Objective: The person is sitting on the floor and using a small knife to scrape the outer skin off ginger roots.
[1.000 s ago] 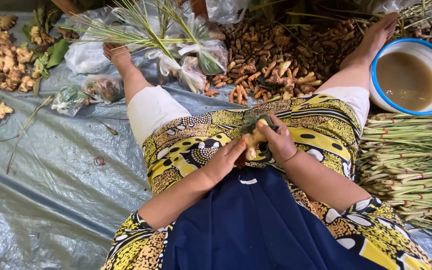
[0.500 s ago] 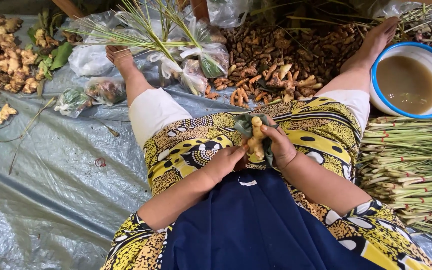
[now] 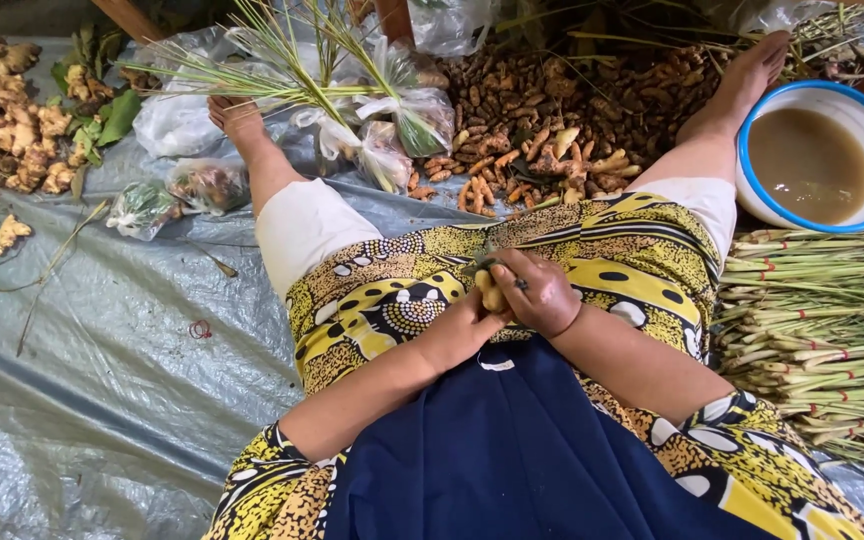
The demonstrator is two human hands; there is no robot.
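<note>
Hands moved a bit: our right hand [image 3: 542,295] now curls over the yellowish root [image 3: 492,292], left hand [image 3: 467,325] pinching underneath it, so we're mid-peel, turmeric pile [image 3: 542,120] beyond.

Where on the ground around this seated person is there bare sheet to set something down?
Bare tarp lies at the person's left, below the ginger pile and plastic bags. Crowded: turmeric heap between the legs, basin and lemongrass bundles on the right.
</note>
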